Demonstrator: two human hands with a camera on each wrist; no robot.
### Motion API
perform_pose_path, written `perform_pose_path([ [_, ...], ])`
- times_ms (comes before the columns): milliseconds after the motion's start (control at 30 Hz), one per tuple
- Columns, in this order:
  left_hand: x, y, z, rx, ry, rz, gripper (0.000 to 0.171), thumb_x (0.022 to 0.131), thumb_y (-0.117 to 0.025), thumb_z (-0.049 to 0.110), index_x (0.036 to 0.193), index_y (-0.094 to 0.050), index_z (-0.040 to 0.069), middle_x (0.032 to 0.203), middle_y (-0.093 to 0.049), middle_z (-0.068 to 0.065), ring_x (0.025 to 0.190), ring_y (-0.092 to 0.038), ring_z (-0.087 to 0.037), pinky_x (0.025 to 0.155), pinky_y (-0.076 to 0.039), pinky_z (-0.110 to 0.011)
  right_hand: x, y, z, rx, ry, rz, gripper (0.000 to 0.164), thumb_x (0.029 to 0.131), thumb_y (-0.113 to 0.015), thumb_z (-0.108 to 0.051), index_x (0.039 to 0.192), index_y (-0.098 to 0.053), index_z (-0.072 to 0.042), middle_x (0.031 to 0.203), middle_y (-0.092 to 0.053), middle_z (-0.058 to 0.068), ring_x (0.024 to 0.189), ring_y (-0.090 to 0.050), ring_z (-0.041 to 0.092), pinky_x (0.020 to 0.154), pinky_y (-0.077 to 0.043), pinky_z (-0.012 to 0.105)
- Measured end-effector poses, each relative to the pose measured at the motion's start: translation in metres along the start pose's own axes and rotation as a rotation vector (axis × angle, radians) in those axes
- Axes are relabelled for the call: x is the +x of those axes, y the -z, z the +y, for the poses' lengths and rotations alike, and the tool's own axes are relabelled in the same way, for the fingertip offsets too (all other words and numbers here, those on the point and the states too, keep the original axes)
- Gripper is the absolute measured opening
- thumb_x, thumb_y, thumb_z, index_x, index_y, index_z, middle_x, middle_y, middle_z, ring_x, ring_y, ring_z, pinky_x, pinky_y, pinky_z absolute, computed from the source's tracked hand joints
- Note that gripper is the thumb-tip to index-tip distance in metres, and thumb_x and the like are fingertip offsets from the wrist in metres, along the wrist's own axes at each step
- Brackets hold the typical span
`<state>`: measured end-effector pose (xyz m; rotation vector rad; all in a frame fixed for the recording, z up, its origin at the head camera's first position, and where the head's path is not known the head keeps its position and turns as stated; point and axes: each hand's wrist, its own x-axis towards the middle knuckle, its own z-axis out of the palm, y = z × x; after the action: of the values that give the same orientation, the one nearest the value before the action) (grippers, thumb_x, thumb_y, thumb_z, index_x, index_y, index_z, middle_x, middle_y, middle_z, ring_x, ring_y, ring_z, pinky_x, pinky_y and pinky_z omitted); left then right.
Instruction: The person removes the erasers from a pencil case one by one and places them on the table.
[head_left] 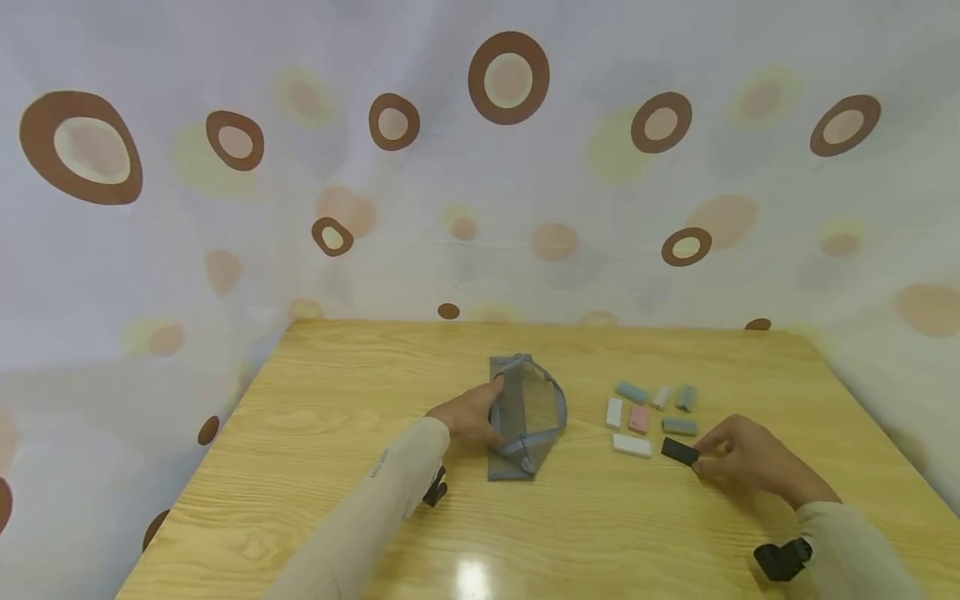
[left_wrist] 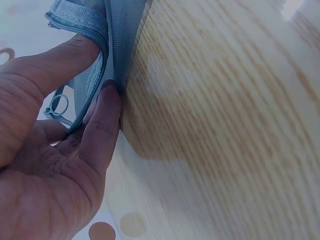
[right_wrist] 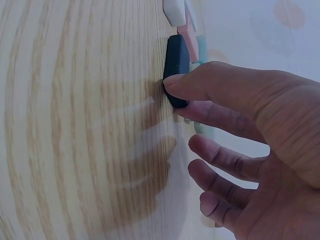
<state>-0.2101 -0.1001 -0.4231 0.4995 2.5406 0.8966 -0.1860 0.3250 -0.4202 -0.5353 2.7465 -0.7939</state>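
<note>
A grey mesh zip pouch [head_left: 512, 408] lies on the table with its mouth spread. My left hand [head_left: 471, 415] holds it by the left rim of the mouth; in the left wrist view the thumb and fingers close round the zip edge [left_wrist: 103, 55]. To the right, my right hand [head_left: 750, 458] pinches one end of a black eraser [head_left: 679, 452] between thumb and forefinger. The right wrist view shows this black eraser [right_wrist: 176, 65] low at the tabletop, with the other fingers loosely bent. Whether it touches the wood I cannot tell.
Several small blocks lie between pouch and right hand: a long white eraser [head_left: 632, 446], a pink eraser [head_left: 638, 419], an upright-lying white one [head_left: 614, 412], a blue-green piece [head_left: 632, 392] and a grey-green piece [head_left: 678, 427]. A patterned curtain [head_left: 510, 183] stands behind the wooden table [head_left: 360, 367].
</note>
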Motion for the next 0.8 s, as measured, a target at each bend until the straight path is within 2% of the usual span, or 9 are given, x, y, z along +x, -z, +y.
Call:
perform_pose_path([
  [300, -0.001, 0.001, 0.005, -0.012, -0.027, 0.004, 0.115, 0.08, -0.087, 0.009, 0.162, -0.006, 0.0, 0.16, -0.032, -0.02, 0.144, -0.036, -0.033, 0.12, -0.029, -0.042, 0.002, 0.001, -0.001, -0.054, 0.027, 0.001, 0.018, 0.082, -0.083, -0.016, 0.094, -0.08, -0.004, 0.105, -0.072, 0.016, 0.096, -0.063, 0.041, 0.078, -0.055, 0.058],
  [367, 0.0, 0.004, 0.008, -0.029, -0.048, 0.012, 0.114, 0.079, -0.087, 0.006, 0.162, -0.009, 0.002, 0.158, -0.036, -0.019, 0.143, -0.038, -0.033, 0.119, -0.031, -0.043, 0.003, 0.004, -0.003, -0.064, 0.044, 0.003, 0.018, 0.082, -0.083, -0.016, 0.095, -0.08, -0.004, 0.105, -0.072, 0.016, 0.098, -0.063, 0.042, 0.079, -0.055, 0.059],
  [467, 0.002, 0.008, 0.013, -0.038, -0.079, 0.012, 0.112, 0.08, -0.085, 0.004, 0.162, -0.01, 0.004, 0.16, -0.033, -0.017, 0.146, -0.034, -0.033, 0.12, -0.028, -0.043, 0.002, 0.01, -0.008, -0.056, 0.063, -0.002, 0.019, 0.085, -0.082, -0.016, 0.097, -0.079, -0.002, 0.107, -0.071, 0.02, 0.099, -0.063, 0.046, 0.08, -0.055, 0.06],
  [600, 0.004, 0.01, 0.021, -0.009, -0.119, 0.013, 0.108, 0.085, -0.084, 0.013, 0.162, -0.009, 0.003, 0.166, -0.022, -0.016, 0.151, -0.024, -0.032, 0.122, -0.023, -0.042, -0.001, 0.019, -0.018, -0.039, 0.065, 0.015, 0.026, 0.087, -0.081, -0.02, 0.102, -0.078, 0.0, 0.113, -0.066, 0.025, 0.097, -0.061, 0.049, 0.078, -0.054, 0.062],
  [700, 0.005, 0.009, 0.026, -0.018, -0.145, 0.014, 0.104, 0.088, -0.082, 0.022, 0.162, -0.011, 0.004, 0.167, -0.017, -0.014, 0.152, -0.02, -0.03, 0.123, -0.021, -0.042, 0.0, 0.024, -0.027, -0.046, 0.07, 0.062, 0.029, 0.087, -0.082, -0.022, 0.104, -0.078, 0.0, 0.113, -0.064, 0.025, 0.095, -0.06, 0.043, 0.075, -0.055, 0.057],
  [733, 0.005, 0.008, 0.028, -0.025, -0.149, 0.014, 0.102, 0.09, -0.08, 0.025, 0.163, -0.012, 0.005, 0.167, -0.017, -0.014, 0.153, -0.019, -0.029, 0.123, -0.02, -0.042, 0.0, 0.025, -0.03, -0.05, 0.071, 0.082, 0.029, 0.087, -0.081, -0.023, 0.105, -0.078, 0.0, 0.114, -0.063, 0.024, 0.094, -0.059, 0.04, 0.074, -0.054, 0.055],
  [800, 0.005, 0.006, 0.031, -0.061, -0.156, 0.011, 0.096, 0.094, -0.075, 0.03, 0.164, -0.012, 0.01, 0.167, -0.019, -0.011, 0.151, -0.025, -0.03, 0.122, -0.024, -0.044, 0.002, 0.028, -0.036, -0.05, 0.075, 0.119, 0.029, 0.088, -0.08, -0.022, 0.108, -0.077, 0.0, 0.115, -0.061, 0.023, 0.094, -0.057, 0.037, 0.072, -0.054, 0.05],
])
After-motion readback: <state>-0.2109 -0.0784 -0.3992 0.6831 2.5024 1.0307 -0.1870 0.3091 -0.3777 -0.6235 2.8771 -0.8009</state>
